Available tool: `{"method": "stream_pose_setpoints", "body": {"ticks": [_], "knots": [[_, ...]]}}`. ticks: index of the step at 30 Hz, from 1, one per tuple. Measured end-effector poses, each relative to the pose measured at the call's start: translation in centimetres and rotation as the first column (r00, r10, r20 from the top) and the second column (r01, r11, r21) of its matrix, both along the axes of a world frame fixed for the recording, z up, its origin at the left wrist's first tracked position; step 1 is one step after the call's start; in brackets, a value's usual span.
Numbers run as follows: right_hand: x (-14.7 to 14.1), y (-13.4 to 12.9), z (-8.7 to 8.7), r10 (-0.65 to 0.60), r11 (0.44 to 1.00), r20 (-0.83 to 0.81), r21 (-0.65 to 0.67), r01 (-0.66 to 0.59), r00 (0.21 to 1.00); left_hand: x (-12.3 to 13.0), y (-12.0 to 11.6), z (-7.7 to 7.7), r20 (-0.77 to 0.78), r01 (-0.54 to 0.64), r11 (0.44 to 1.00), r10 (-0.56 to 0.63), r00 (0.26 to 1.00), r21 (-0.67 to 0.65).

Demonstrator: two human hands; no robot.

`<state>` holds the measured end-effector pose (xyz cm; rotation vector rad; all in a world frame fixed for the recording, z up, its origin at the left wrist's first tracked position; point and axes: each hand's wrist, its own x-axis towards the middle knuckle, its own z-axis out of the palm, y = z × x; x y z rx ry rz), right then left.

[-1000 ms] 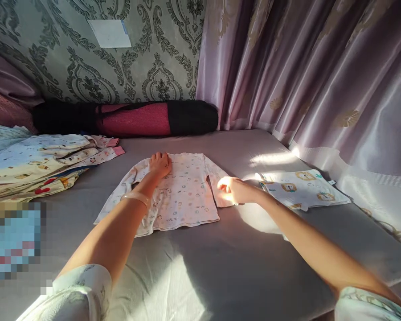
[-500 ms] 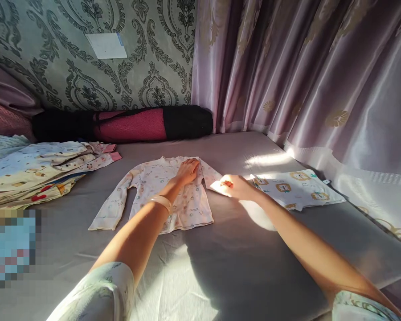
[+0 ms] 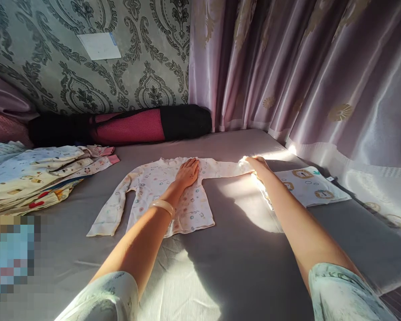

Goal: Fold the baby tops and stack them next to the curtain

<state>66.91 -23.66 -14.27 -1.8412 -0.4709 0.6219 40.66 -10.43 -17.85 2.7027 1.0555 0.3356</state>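
A small white long-sleeved shirt with a tiny print lies spread on the grey bed sheet. My left hand rests flat on the shirt near its right shoulder, fingers stretched out together. At the right, my right hand is closed on the cuff end of the right sleeve, which is stretched straight out sideways. The shirt's left sleeve slants down toward me. Just beyond my right wrist lies a folded white garment with lion prints, partly covered by my forearm.
Several printed baby clothes lie in a pile at the left. A long black and pink bundle stretches along the patterned wall. Purple curtains hang down the right side. A blurred-out patch covers something at lower left.
My right hand has moved up and to the right, drawing the sleeve from a downward slant to straight out. My left hand stays on the shirt, fingers now flatter.
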Motion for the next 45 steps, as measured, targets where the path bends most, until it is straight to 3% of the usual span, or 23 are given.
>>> {"method": "stream_pose_setpoints", "body": {"ticks": [3, 7, 12, 17, 21, 23, 25, 27, 30, 33, 37, 40, 45], "knots": [[0.0, 0.3, -0.5, 0.045, 0.99, 0.24, -0.142, -0.011, 0.97, 0.0, -0.1, 0.1, -0.01, -0.001, 1.0, 0.001, 1.0, -0.003], [0.0, 0.8, -0.8, 0.133, 0.932, 0.586, -0.349, 0.1, 0.799, 0.1, -0.2, 0.2, -0.044, -0.038, 0.999, 0.037, 0.998, -0.019], [-0.2, 0.6, -1.3, 0.273, 0.861, 0.64, -0.496, 0.115, 0.718, 0.3, -0.3, 0.2, -0.073, -0.061, 0.998, 0.058, 0.996, -0.032], [-0.3, 0.5, -1.2, 0.375, 0.818, 0.673, -0.564, 0.114, 0.637, 0.4, -0.3, 0.1, -0.073, -0.058, 0.998, 0.056, 0.996, -0.026], [-2.0, 1.2, -0.1, 0.373, 0.825, 0.747, -0.538, 0.171, 0.55, 0.4, -0.4, 0.1, -0.068, -0.057, 0.998, 0.056, 0.996, -0.012], [-4.1, 2.0, 0.2, 0.425, 0.843, 0.765, -0.53, 0.097, 0.484, 0.4, -0.4, 0.1, -0.077, -0.061, 0.998, 0.06, 0.995, -0.007], [-7.1, 3.1, 0.1, 0.539, 0.825, 0.716, -0.554, -0.109, 0.444, 0.4, -0.5, 0.2, -0.091, -0.07, 0.998, 0.068, 0.993, -0.01], [-10.4, 4.1, -0.5, 0.663, 0.748, 0.636, -0.545, -0.379, 0.395, 0.3, -0.5, 0.3, -0.115, -0.071, 0.997, 0.068, 0.991, -0.018], [-13.8, 5.1, -1.4, 0.756, 0.643, 0.574, -0.564, -0.519, 0.314, 0.2, -0.5, 0.3, -0.166, -0.059, 0.998, 0.058, 0.984, 0.0], [-14.1, 5.0, -1.9, 0.787, 0.612, 0.533, -0.608, -0.506, 0.312, 0.2, -0.4, 0.3, -0.181, -0.068, 0.997, 0.071, 0.981, 0.025], [-11.3, 3.6, -1.9, 0.772, 0.636, 0.54, -0.666, -0.39, 0.336, 0.4, -0.4, 0.2, -0.157, -0.089, 0.996, 0.089, 0.984, 0.008], [-8.7, 2.4, -1.9, 0.745, 0.657, 0.533, -0.691, -0.303, 0.4, 0.4, -0.4, 0.2, -0.146, -0.08, 0.997, 0.08, 0.986, 0.005], [-6.1, 1.5, -2.0, 0.68, 0.646, 0.506, -0.756, -0.107, 0.531, 0.4, -0.3, 0.1, -0.154, -0.077, 0.997, 0.075, 0.985, -0.007]]}}
